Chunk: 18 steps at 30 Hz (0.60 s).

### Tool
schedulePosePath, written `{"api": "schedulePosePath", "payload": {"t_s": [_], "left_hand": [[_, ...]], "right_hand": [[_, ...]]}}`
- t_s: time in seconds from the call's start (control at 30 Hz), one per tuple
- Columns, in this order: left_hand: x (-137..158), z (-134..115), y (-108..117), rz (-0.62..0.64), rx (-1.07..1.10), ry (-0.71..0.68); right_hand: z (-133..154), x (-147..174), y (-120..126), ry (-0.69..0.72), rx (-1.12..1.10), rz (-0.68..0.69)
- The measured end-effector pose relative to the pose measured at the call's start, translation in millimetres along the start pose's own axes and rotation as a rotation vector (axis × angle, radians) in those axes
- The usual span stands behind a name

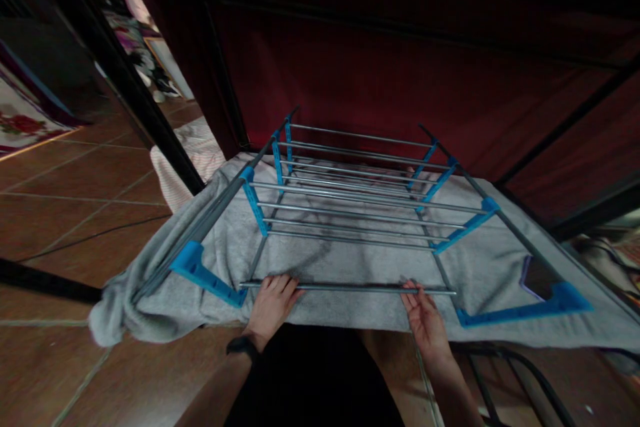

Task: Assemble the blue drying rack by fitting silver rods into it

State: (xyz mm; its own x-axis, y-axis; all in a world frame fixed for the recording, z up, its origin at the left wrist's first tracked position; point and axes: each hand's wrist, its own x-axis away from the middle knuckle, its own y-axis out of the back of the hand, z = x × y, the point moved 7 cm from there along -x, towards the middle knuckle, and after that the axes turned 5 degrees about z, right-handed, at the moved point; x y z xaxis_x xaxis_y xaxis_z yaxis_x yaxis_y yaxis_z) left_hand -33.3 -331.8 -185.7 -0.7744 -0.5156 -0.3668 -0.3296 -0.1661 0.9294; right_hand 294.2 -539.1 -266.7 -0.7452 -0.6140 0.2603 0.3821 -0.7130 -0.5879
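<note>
A metal rod (350, 287) lies crosswise at the near end of a drying rack of grey tubes and blue plastic brackets (465, 232). My left hand (273, 307) is closed over the rod near its left end, with the back of the hand up and a dark band on the wrist. Near the right end, my right hand (425, 323) has its palm turned up and its fingertips curled around the rod. Both rod ends sit close to the near blue corner pieces, the left one (207, 277) and the right one (525, 310). Whether the ends are seated I cannot tell.
Under the rack lies a grey blanket (345, 260) on a low surface. A dark red cloth panel (400, 73) rises behind it. Dark frame posts (125, 87) stand at the left, above a brown tiled floor (125, 207). Black curved bars (520, 367) are at lower right.
</note>
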Motion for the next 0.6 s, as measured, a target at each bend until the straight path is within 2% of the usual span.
{"api": "schedulePosePath", "payload": {"t_s": [0.2,0.6], "left_hand": [[2.9,4.7,-1.3,0.007,0.042,0.068],[5.4,2.9,0.3,0.004,0.03,0.078]], "right_hand": [[1.0,2.4,-0.8,0.014,-0.026,0.003],[3.5,-1.2,8.0,-0.002,-0.057,-0.023]]}}
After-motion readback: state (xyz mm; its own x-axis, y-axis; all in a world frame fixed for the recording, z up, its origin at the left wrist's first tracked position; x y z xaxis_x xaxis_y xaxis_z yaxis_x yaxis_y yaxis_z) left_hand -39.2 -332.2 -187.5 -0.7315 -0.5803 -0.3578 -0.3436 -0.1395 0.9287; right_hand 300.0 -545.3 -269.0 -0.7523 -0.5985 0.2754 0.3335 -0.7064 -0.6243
